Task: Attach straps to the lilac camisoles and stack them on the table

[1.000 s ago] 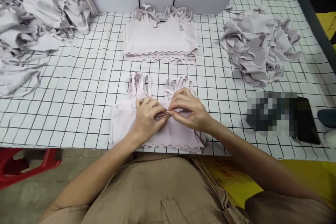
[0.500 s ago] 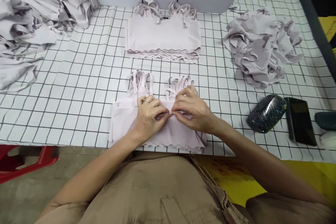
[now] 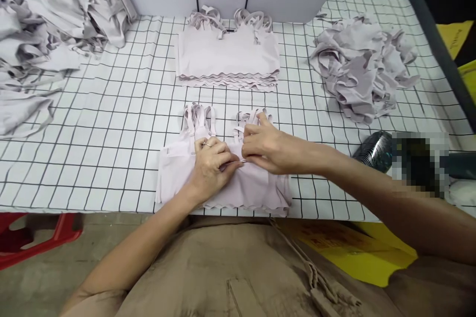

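Observation:
A small stack of pale lilac strap tops point(image 3: 174, 178) lies flat at the near edge of the checked table point(image 3: 111, 129). My left hand point(image 3: 211, 166), with a ring on one finger, presses on the middle of the top one, its fingers curled in a pinch. My right hand point(image 3: 265, 148) meets it from the right, also pinched. Between the fingertips runs a thin metal pin or clip point(image 3: 234, 162) at the neckline. The straps point(image 3: 199, 116) stick out beyond the hands.
A neat stack of the same tops point(image 3: 227, 57) lies further back, before a grey panel. Loose fabric heaps sit at far left point(image 3: 48, 25) and at right point(image 3: 362, 62). A dark patterned case point(image 3: 374, 146) lies at right. A red stool point(image 3: 40, 235) stands below left.
My right arm has swung out to the right and the wrist lies flatter on the table. Both hands stay pinched at the same spot on the top garment.

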The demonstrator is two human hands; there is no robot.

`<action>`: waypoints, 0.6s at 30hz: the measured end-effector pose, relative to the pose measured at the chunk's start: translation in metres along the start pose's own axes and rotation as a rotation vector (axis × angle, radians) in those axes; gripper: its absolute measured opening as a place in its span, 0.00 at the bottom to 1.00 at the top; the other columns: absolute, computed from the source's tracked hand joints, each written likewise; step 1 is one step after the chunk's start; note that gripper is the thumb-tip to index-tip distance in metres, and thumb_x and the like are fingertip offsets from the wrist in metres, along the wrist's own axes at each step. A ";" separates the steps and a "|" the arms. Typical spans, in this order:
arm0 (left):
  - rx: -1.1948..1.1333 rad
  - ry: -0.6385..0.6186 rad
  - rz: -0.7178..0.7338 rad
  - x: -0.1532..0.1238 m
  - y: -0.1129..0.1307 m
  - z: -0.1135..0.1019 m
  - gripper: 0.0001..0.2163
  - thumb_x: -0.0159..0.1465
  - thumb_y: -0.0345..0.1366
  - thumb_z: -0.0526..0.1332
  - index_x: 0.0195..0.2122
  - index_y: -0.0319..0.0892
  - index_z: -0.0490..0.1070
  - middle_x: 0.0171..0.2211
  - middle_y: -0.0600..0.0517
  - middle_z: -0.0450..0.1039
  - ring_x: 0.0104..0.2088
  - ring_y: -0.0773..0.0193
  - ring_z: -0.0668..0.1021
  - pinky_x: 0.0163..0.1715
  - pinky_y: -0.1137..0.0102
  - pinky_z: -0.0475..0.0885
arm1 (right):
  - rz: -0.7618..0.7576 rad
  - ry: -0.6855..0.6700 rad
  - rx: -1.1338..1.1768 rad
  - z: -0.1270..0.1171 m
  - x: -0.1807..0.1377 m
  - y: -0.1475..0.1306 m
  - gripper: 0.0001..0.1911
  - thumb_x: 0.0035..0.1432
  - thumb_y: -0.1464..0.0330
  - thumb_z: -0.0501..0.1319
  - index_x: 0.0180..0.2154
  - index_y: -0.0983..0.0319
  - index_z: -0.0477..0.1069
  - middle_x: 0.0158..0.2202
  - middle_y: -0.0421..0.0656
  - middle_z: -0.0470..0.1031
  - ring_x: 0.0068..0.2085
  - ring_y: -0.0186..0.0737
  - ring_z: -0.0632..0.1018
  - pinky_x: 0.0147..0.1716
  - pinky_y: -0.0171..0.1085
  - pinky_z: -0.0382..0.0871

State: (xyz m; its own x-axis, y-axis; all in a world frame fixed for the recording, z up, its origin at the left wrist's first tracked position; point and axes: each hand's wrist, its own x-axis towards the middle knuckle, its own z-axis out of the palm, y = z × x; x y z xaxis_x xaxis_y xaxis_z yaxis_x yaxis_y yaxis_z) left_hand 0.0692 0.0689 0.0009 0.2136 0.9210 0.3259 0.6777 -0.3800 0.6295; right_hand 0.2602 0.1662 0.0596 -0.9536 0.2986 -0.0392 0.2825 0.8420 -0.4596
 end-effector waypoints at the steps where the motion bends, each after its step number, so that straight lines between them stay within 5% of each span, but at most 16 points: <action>1: 0.005 -0.013 -0.010 0.000 0.000 0.000 0.07 0.65 0.38 0.67 0.31 0.43 0.78 0.27 0.54 0.74 0.36 0.61 0.72 0.45 0.60 0.57 | 0.037 -0.024 0.065 -0.007 0.000 0.007 0.13 0.67 0.69 0.57 0.30 0.63 0.74 0.27 0.39 0.68 0.34 0.36 0.67 0.55 0.58 0.57; 4: 0.032 -0.068 -0.063 0.001 0.001 -0.002 0.06 0.65 0.38 0.68 0.33 0.42 0.78 0.30 0.53 0.76 0.38 0.59 0.73 0.45 0.60 0.56 | 0.181 -0.037 0.262 -0.032 0.001 0.031 0.14 0.63 0.58 0.63 0.35 0.62 0.77 0.30 0.40 0.73 0.32 0.34 0.69 0.45 0.45 0.65; 8: 0.013 -0.181 -0.148 0.006 0.005 -0.008 0.06 0.67 0.37 0.65 0.33 0.42 0.77 0.33 0.52 0.77 0.40 0.57 0.73 0.45 0.59 0.56 | 0.320 0.095 0.399 -0.054 0.003 0.057 0.19 0.64 0.55 0.59 0.33 0.64 0.77 0.29 0.42 0.75 0.31 0.33 0.71 0.33 0.35 0.62; 12: 0.018 -0.252 -0.192 0.012 0.007 -0.011 0.05 0.67 0.36 0.65 0.34 0.43 0.76 0.34 0.52 0.78 0.41 0.56 0.74 0.46 0.58 0.57 | 0.379 0.213 0.376 -0.050 0.009 0.072 0.17 0.60 0.57 0.62 0.30 0.65 0.76 0.26 0.40 0.72 0.30 0.32 0.68 0.31 0.34 0.60; 18: 0.069 -0.192 -0.147 0.012 0.001 -0.001 0.04 0.64 0.35 0.68 0.33 0.43 0.75 0.33 0.53 0.78 0.39 0.56 0.75 0.48 0.55 0.61 | 0.377 0.271 0.326 -0.033 0.011 0.084 0.13 0.59 0.61 0.63 0.29 0.63 0.76 0.26 0.39 0.72 0.31 0.34 0.70 0.34 0.35 0.62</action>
State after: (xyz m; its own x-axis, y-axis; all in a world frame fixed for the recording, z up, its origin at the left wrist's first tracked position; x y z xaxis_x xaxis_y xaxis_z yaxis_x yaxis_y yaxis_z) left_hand 0.0719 0.0792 0.0062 0.2343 0.9679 0.0907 0.7562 -0.2401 0.6087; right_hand 0.2766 0.2547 0.0500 -0.7201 0.6925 -0.0445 0.5104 0.4852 -0.7099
